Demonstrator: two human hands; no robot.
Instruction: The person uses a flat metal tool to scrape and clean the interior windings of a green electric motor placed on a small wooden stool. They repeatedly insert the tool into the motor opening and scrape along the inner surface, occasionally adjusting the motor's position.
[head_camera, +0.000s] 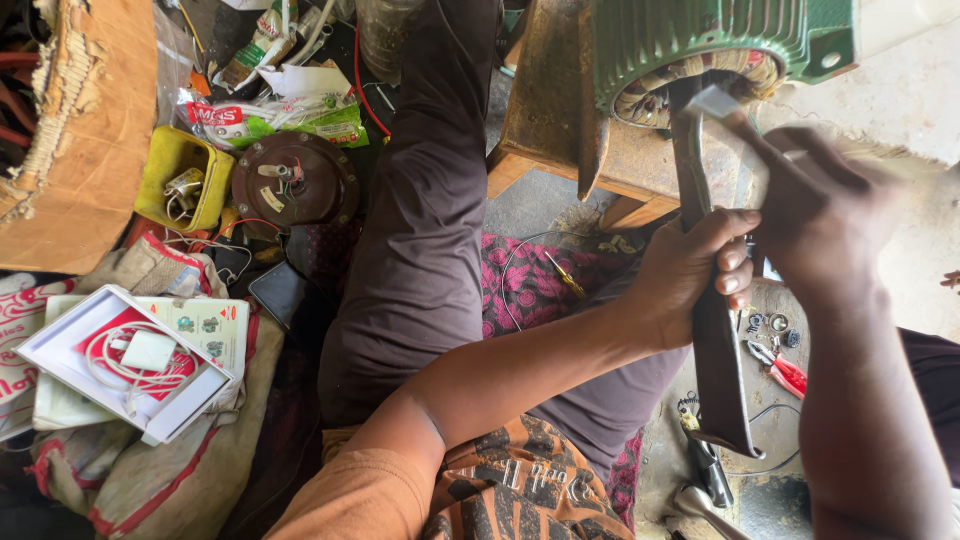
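Head view, looking down from where I watch: a cramped workshop floor (860, 90) of pale, dusty concrete, with a patterned magenta cloth (535, 285) spread under the seated person's outstretched leg in dark trousers (425, 200). At the top edge of the floor a green electric motor (700, 40), its copper windings exposed, rests on a low rusty wooden stand (550, 110). My left hand (690, 275) is clamped, fingers curled tight, around a long dark flat metal bar (712, 330) that runs from the motor's open end down towards the lower edge of the floor. My right hand (825, 215) is blurred just beside the bar's upper end; it seems closed on a pale brush-like tool (880, 160), but I cannot tell the fingers for certain. Red-handled pliers (780, 370) and small washers lie just right of the bar. Left of the leg stand a brown round fan motor (295, 180) and a yellow plastic tub (180, 180) holding wire parts. Near the left edge an open white box (130, 365) holds a coiled white cable and charger. Worn cardboard (85, 130) fills the top left corner
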